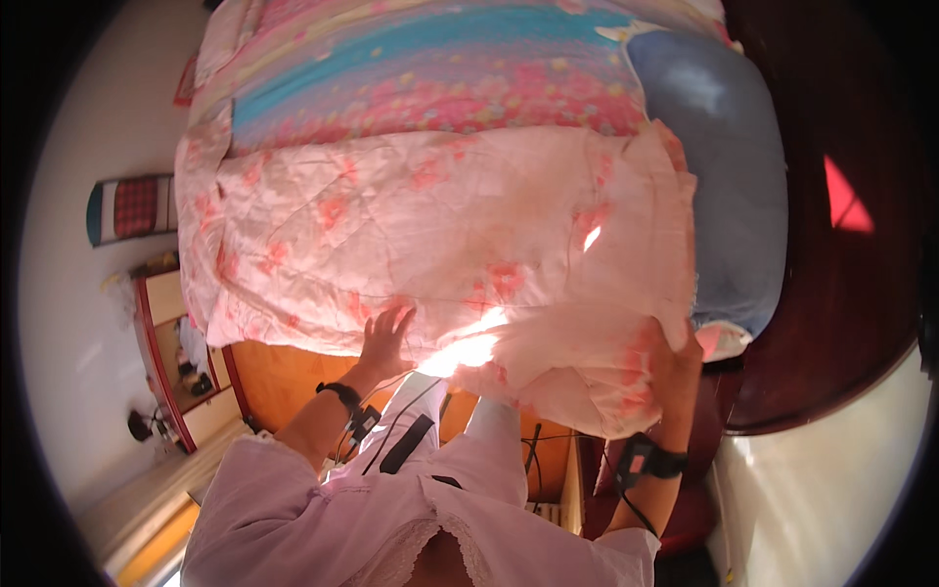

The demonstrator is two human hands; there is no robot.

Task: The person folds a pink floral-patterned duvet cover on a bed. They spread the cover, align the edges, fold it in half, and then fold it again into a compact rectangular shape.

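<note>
A pale pink quilt point(469, 213) with red flower prints lies folded in a long strip along the near side of the bed. My left hand point(386, 341) rests on its near edge, fingers spread and nothing gripped. At the right end, my right hand point(675, 363) grasps the quilt's near corner; its fingertips are partly hidden in the cloth. Below that hand the fabric bulges and droops over the bed's side. Bright sunlight washes out part of the quilt's edge between my hands.
A blue pillow point(737, 176) lies right of the quilt, by the dark wooden headboard point(829, 308). Beyond the quilt spreads a colourful flowered sheet point(455, 81). A red-framed cabinet point(183, 359) and a chair point(136, 209) stand at left. Thin cables run from the bands on my wrists.
</note>
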